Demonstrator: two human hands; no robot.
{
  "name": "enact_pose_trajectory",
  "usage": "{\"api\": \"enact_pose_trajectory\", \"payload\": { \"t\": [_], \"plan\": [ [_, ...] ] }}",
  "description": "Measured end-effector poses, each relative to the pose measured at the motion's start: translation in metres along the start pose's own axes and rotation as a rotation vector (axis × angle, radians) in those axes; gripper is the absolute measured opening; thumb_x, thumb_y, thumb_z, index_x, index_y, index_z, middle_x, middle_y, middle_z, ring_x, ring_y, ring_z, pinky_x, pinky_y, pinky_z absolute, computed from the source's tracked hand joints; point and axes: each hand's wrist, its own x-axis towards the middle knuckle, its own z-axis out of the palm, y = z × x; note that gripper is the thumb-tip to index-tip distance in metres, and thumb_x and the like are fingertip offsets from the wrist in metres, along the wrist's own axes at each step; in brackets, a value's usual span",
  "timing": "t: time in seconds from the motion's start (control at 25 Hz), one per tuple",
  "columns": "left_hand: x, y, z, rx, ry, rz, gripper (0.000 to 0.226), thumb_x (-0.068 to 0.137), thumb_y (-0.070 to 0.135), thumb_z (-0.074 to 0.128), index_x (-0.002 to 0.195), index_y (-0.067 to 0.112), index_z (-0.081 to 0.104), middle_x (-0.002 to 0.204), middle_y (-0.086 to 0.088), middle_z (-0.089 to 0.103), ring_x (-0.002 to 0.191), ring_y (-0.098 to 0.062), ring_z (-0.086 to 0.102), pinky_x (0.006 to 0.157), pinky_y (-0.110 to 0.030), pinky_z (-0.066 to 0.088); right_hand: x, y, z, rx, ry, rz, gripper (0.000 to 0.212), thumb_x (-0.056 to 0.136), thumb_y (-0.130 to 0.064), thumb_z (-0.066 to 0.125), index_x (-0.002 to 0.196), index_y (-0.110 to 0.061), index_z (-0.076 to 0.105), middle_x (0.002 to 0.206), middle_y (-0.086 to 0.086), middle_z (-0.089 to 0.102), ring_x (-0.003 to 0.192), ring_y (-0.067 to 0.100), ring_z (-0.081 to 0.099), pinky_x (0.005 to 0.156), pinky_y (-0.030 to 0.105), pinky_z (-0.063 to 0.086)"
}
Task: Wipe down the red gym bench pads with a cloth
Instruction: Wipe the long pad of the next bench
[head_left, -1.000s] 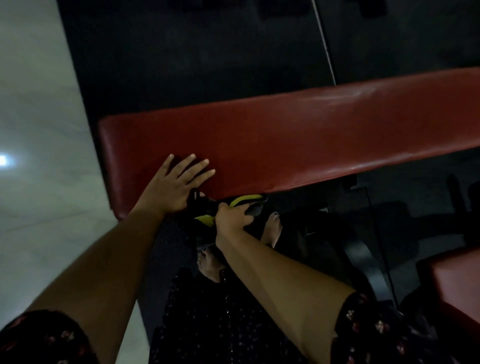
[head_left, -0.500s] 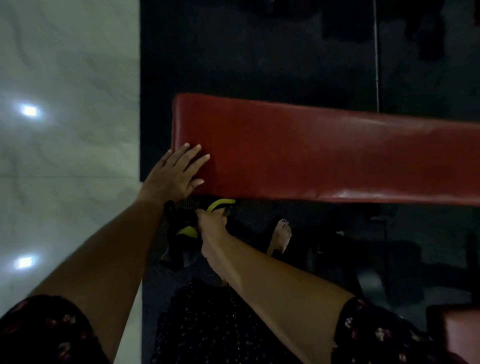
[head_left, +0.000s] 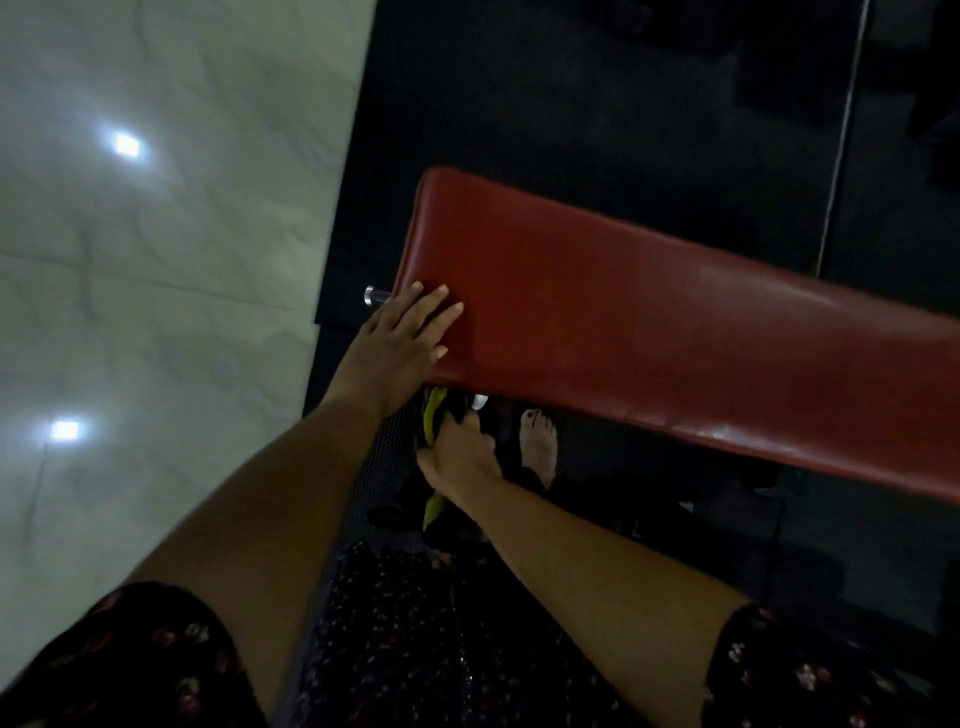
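Left hand (head_left: 400, 345) flat, fingers straight, on corner of long red vinyl bench pad (head_left: 649, 332). Right hand (head_left: 460, 452) clutches soft black-and-yellow cloth (head_left: 434, 415) below pad edge. Cloth likely limp, light: hold bunched.

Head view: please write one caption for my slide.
Left hand rests on the red bench pad; right hand grips a black and yellow cloth below its edge.

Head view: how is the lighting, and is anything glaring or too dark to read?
Head view: dim overall; two light reflections glare on the pale floor; the red bench pad reads clearly, with sheen along its near edge; the cloth gripped by the right hand below it is largely lost in shadow.
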Motion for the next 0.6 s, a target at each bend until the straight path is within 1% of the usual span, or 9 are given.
{"api": "enact_pose_trajectory", "payload": {
  "t": [0.08,0.12,0.2,0.28,0.32,0.4,0.48,0.56,0.6],
  "plan": [
    [-0.003,0.016,0.003,-0.068,0.018,-0.137,0.055,0.105,0.030,0.035,0.155,0.028,0.014,0.163,0.003,0.008,0.150,-0.020,-0.002,0.119,-0.040,0.005,-0.006,0.010,-0.022,-0.350,0.018,-0.155,0.053,0.096,-0.034,0.049,0.143,-0.015,0.033,0.150,0.009,0.024,0.127,0.037,0.033,0.094,0.043,0.039],
    [-0.003,0.023,0.004,-0.098,0.023,-0.194,0.054,0.105,0.029,0.032,0.155,0.030,0.012,0.164,0.005,0.005,0.150,-0.019,-0.005,0.118,-0.038,0.000,-0.010,0.017,-0.034,-0.480,0.016,-0.233,0.048,0.096,-0.032,0.049,0.140,-0.017,0.037,0.146,0.006,0.028,0.124,0.035,0.035,0.090,0.043,0.041],
    [-0.007,0.037,0.007,-0.147,0.060,-0.295,0.054,0.105,0.026,0.031,0.155,0.033,0.012,0.163,0.004,0.007,0.150,-0.019,-0.005,0.117,-0.037,-0.005,-0.030,0.031,-0.068,-0.599,-0.012,-0.336,0.048,0.094,-0.026,0.051,0.140,-0.025,0.038,0.138,0.000,0.032,0.116,0.032,0.038,0.086,0.041,0.044],
    [-0.008,0.051,0.013,-0.217,0.096,-0.391,0.053,0.104,0.028,0.033,0.154,0.034,0.016,0.163,0.001,0.009,0.151,-0.021,-0.002,0.117,-0.038,-0.006,-0.055,0.043,-0.112,-0.645,-0.036,-0.386,0.061,0.090,-0.024,0.056,0.146,-0.035,0.033,0.140,-0.003,0.032,0.115,0.029,0.039,0.087,0.039,0.048],
    [-0.008,0.057,0.017,-0.275,0.106,-0.449,0.053,0.103,0.031,0.032,0.154,0.035,0.017,0.163,-0.001,0.009,0.151,-0.022,-0.002,0.117,-0.040,-0.007,-0.064,0.044,-0.137,-0.726,-0.029,-0.420,0.064,0.089,-0.026,0.057,0.147,-0.036,0.031,0.143,-0.004,0.030,0.115,0.028,0.039,0.087,0.039,0.049],
    [-0.005,0.075,0.024,-0.352,0.164,-0.561,0.052,0.102,0.037,0.029,0.153,0.034,0.020,0.163,-0.005,0.011,0.150,-0.025,0.001,0.118,-0.044,-0.007,-0.067,0.034,-0.189,-0.929,0.088,-0.522,0.060,0.093,-0.029,0.051,0.147,-0.040,0.028,0.150,-0.004,0.024,0.114,0.027,0.040,0.087,0.039,0.049],
    [0.002,0.096,0.029,-0.396,0.270,-0.696,0.054,0.100,0.039,0.025,0.153,0.030,0.024,0.162,-0.010,0.013,0.150,-0.027,0.004,0.119,-0.046,-0.004,-0.049,0.007,-0.238,-1.121,0.301,-0.661,0.059,0.094,-0.027,0.044,0.146,-0.047,0.027,0.152,0.000,0.025,0.110,0.030,0.042,0.077,0.037,0.046],
    [0.013,0.118,0.028,-0.492,0.288,-0.865,0.055,0.102,0.036,0.025,0.156,0.027,0.016,0.163,-0.011,0.001,0.150,-0.026,-0.004,0.121,-0.044,-0.005,-0.023,-0.027,-0.270,-1.293,0.450,-0.781,0.060,0.093,-0.026,0.045,0.145,-0.051,0.028,0.149,0.003,0.031,0.106,0.035,0.043,0.067,0.038,0.036],
    [0.020,0.129,0.027,-0.545,0.304,-0.944,0.055,0.104,0.034,0.028,0.156,0.025,0.012,0.163,-0.012,-0.004,0.150,-0.026,-0.008,0.121,-0.043,-0.006,-0.009,-0.043,-0.276,-1.376,0.469,-0.836,0.059,0.094,-0.026,0.043,0.145,-0.052,0.027,0.148,0.004,0.031,0.106,0.037,0.042,0.066,0.040,0.035]
  ]
}}
